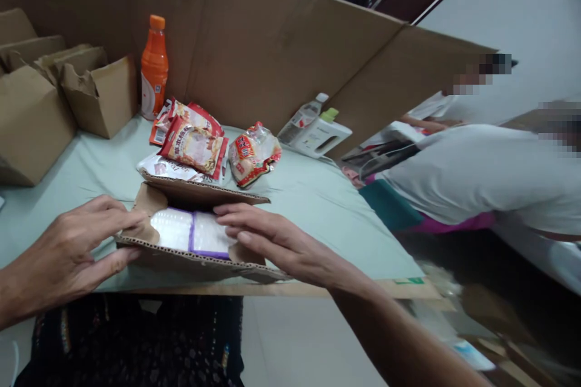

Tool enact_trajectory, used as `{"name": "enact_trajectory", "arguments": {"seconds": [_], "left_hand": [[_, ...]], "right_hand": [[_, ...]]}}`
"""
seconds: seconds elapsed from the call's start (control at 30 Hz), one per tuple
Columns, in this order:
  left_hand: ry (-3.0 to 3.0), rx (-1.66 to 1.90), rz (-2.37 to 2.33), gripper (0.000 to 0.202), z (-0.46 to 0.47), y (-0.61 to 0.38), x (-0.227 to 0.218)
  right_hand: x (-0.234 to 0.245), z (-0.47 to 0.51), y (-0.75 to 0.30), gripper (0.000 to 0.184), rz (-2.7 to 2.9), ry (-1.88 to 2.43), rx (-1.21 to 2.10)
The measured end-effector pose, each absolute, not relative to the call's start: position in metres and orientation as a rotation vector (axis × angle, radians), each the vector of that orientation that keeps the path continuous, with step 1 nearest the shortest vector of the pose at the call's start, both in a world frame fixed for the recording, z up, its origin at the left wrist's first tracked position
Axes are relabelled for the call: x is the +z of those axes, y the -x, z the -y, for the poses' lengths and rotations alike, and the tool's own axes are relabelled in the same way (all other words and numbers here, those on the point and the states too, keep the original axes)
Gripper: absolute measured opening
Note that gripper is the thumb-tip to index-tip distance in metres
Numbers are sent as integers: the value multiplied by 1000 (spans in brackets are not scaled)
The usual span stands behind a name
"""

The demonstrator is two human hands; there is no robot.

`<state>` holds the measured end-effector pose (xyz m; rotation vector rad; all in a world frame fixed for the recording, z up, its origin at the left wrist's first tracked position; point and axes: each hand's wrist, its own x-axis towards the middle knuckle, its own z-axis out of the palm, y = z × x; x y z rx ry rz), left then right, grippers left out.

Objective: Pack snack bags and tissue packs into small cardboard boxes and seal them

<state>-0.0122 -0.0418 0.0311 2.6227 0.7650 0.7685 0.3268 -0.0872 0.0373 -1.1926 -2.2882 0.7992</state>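
Note:
A small open cardboard box (181, 257) sits near the front edge of the table, its back flap raised. Inside lie clear plastic-wrapped packs (209, 233) with purple edging. At the box's left end, my left hand (79, 248) has a finger on the side flap and the thumb along the outer front wall, gripping that corner. My right hand (276, 242) reaches over the right end with fingers stretched out, the fingertips at the packs and the right side flap. What its lower fingers touch is partly hidden.
Behind the box are red-and-white food packets (193, 142), another snack bag (255, 154), an orange bottle (155, 69), a white jug (320, 136) and a clear bottle (304, 115). Cardboard boxes (34, 121) stand left. A cardboard partition (272, 42) rises behind; people (472, 175) are at right.

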Motion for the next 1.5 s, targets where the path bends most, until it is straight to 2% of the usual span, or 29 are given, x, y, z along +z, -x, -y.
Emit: {"name": "enact_trajectory", "arguments": {"seconds": [0.1, 0.2, 0.27, 0.37, 0.6, 0.77, 0.87, 1.1, 1.3, 1.5], "left_hand": [[-2628, 842, -825, 32, 41, 10, 27], [-2667, 869, -885, 35, 40, 9, 22], [-2662, 867, -955, 43, 40, 7, 18], [-2667, 956, -1065, 52, 41, 4, 10], [-2763, 797, -699, 46, 33, 3, -10], [-2705, 782, -714, 45, 28, 6, -16], [-2663, 774, -700, 44, 28, 8, -16], [-2676, 706, -704, 60, 30, 15, -15], [-2787, 734, -687, 61, 38, 11, -15], [-2839, 725, -453, 56, 30, -44, -17]], "right_hand": [[40, 86, -331, 26, 2075, 1178, 683], [46, 86, -333, 24, 1871, 1278, 334], [43, 84, -335, 33, 1952, 1309, 187], [24, 86, -338, 45, 2327, 1240, 221], [-12, 102, -355, 75, 2526, 1097, 200], [-19, 100, -367, 85, 2597, 959, 52], [-22, 94, -370, 83, 2659, 924, 39], [-24, 78, -365, 62, 2563, 863, 261], [-37, 88, -369, 61, 2461, 690, 106], [-38, 135, -410, 62, 2377, 884, -55]]}}
